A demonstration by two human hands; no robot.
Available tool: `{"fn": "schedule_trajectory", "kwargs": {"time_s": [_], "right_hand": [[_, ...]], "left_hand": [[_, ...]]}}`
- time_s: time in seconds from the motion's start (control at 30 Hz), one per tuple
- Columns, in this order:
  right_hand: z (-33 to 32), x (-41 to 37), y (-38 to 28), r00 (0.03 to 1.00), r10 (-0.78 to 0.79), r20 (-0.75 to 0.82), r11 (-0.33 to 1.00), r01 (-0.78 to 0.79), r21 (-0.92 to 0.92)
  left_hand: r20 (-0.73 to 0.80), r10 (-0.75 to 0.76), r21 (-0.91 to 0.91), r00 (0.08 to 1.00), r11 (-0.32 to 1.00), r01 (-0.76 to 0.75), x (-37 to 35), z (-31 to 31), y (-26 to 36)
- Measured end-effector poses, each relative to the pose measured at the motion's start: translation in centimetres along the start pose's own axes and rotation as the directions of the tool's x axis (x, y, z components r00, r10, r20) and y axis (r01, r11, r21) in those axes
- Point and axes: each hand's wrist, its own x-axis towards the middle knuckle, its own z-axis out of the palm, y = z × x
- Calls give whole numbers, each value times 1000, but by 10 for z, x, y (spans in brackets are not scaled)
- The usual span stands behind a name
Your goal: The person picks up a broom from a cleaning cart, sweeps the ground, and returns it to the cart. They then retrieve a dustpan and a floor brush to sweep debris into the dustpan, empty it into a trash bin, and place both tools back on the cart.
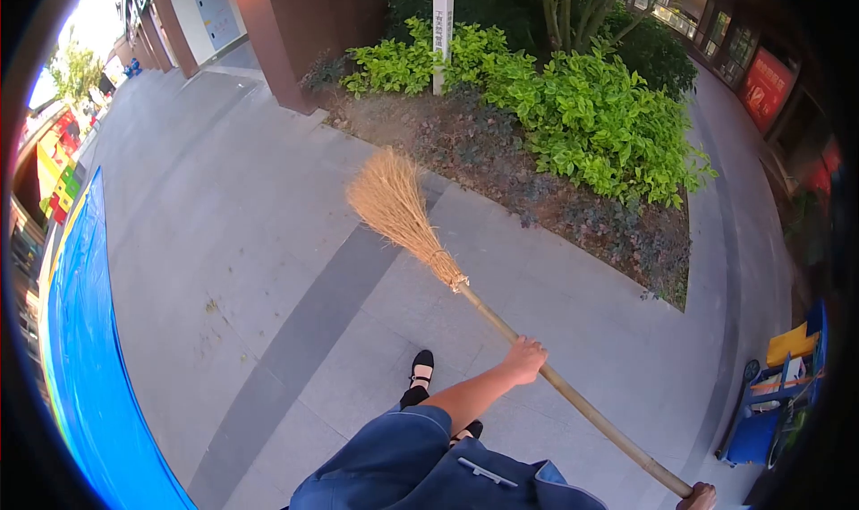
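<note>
A straw broom [398,208] with a long wooden handle stretches across the middle of the view, bristles toward the planting bed and handle running down to the lower right. My left hand [526,360] is closed around the handle a short way below the bound straw. Near the bottom right edge, my right hand [698,497] grips the handle's end, partly cut off by the frame. The bristles fan out over the grey paving [295,206], close to the bed's edge.
Green shrubs [591,116] and a white marker post [442,40] stand in the bed. A brown pillar [286,45] rises beside it. Blue sheeting [89,349] borders the left. A blue cleaning cart [752,438] stands at right. Small debris [212,306] dots the paving.
</note>
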Motion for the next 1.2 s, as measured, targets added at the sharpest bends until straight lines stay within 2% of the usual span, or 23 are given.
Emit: {"fn": "schedule_trajectory", "kwargs": {"time_s": [0.03, 0.13, 0.2, 0.23, 0.3, 0.33, 0.37, 0.4, 0.43, 0.5, 0.53, 0.63, 0.67, 0.73, 0.77, 0.8, 0.87, 0.93, 1.0, 1.1, 1.17, 1.2], "right_hand": [[-9, 10, -16, 998, -61, -25, 998, 60, -14], [-42, 39, -58, 996, -87, -28, 994, 85, -68], [-35, 63, -55, 991, -132, 20, 987, 134, -88], [-9, 73, -43, 971, -209, -118, 967, 187, -174], [15, 90, -38, 852, -372, -369, 903, 239, -357], [11, 104, -42, 845, -384, -371, 899, 252, -357], [-25, 113, -70, 927, -327, -181, 921, 271, -279], [-46, 119, -86, 963, -269, 26, 942, 269, -198], [-48, 128, -85, 960, -280, 22, 940, 279, -194], [-50, 150, -74, 934, -331, -135, 935, 305, -181], [-57, 161, -68, 944, -325, -54, 931, 310, -194], [-73, 177, -50, 973, -230, -27, 965, 224, -136], [-83, 178, -52, 972, -233, -31, 964, 227, -138], [-104, 177, -64, 990, -140, 18, 987, 141, -73], [-115, 169, -78, 956, -255, -147, 963, 237, -132], [-117, 167, -88, 953, -266, -148, 959, 246, -141], [-106, 174, -111, 882, -220, -417, 974, 221, -46], [-93, 204, -126, 834, -434, -340, 901, 395, -180], [-147, 179, -222, 768, -482, -422, 859, 321, -398], [-161, 191, -291, 752, -534, -387, 827, 370, -424], [-173, 198, -330, 818, -361, -448, 930, 351, -108], [-177, 203, -336, 814, -377, -442, 924, 366, -115]], "left_hand": [[-27, -8, -21, 1000, 1000, 7, 11, -2, -17], [-79, -36, -70, 996, 997, 31, 18, 17, -54], [-74, -66, -44, 995, 997, 63, 2, 28, -59], [-66, -74, 2, 995, 997, 74, -10, 30, -62], [-12, -129, -42, 992, 991, 129, -34, 26, -69], [40, -168, -86, 985, 982, 170, -44, 21, -72], [36, -183, -85, 982, 979, 185, -52, 13, -75], [49, -182, -76, 982, 980, 186, -58, 4, -77], [61, -181, -67, 982, 981, 185, -63, -4, -78], [16, -175, -73, 984, 982, 176, -66, -10, -73], [-33, -154, -82, 988, 985, 150, -64, -16, -71], [-104, -94, -123, 990, 989, 81, -53, -50, -66], [-109, -97, -124, 989, 989, 83, -46, -60, -71], [-192, -77, -80, 978, 995, 62, -27, -84, -84], [-233, -74, -66, 970, 996, 60, -16, -93, -96], [-274, -77, -55, 959, 996, 64, -4, -103, -112], [-234, -141, -55, 962, 990, 131, 20, -130, -151], [-299, -201, -3, 933, 978, 209, 42, -135, -206], [-233, -254, 32, 939, 963, 269, 51, -148, -262], [-230, -292, -64, 928, 956, 285, 49, -133, -329], [-234, -361, -103, 903, 932, 347, 34, -121, -350], [-229, -377, -111, 897, 926, 361, 23, -123, -351]]}}
